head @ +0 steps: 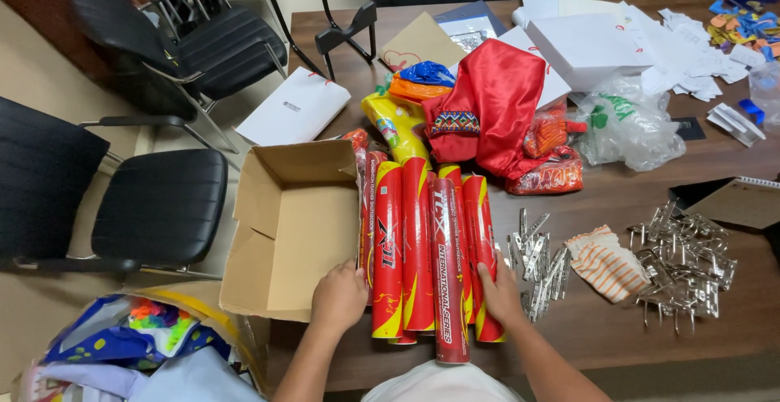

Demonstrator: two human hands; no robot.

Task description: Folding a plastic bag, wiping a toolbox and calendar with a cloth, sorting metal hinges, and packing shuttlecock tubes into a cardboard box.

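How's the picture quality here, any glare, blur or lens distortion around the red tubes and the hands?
Head view: even indoor light, sharp focus; glossy red tubes show mild sheen; left hand and right hand unblurred; wide-angle lens bows the table edge and chairs; shadows soft.

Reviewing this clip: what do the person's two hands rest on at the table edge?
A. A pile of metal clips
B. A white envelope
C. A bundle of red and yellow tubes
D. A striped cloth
C: the left hand and the right hand press on either side of the red and yellow tubes, which lie beside the open cardboard box.
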